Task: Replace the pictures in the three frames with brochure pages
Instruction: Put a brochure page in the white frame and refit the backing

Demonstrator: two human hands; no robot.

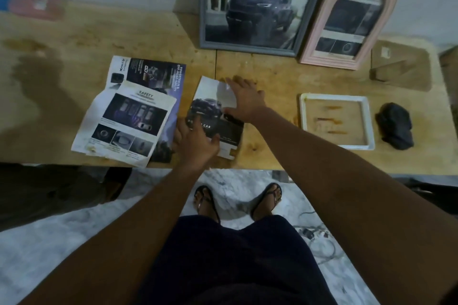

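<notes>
— How far along is it, from where you stand?

— Two look finished to me. The grey frame [260, 5] leans against the wall with a truck page in it, and the pink arched frame [348, 17] just beside it holds a page too.

— And the third?

— The white square frame [337, 121] lies flat on the wooden table [272, 77], to the person's right. I see only a brownish board inside it, no page, so I judge that one is left.

— What are the hands doing?

— Both are on the car page [215, 116] in the middle of the table. The right hand [244, 101] lies with fingers spread flat across its upper part; a pale piece sits under the fingertips, whether folded or loose I cannot tell. The left hand [197, 141] rests on the lower part, fingers open and slightly curled, gripping nothing.

— Any spare pages?

— A safety page [124, 124] lies over another brochure sheet [158, 74], left of the hands. A dark cloth [395, 126] sits beyond the white frame.
</notes>
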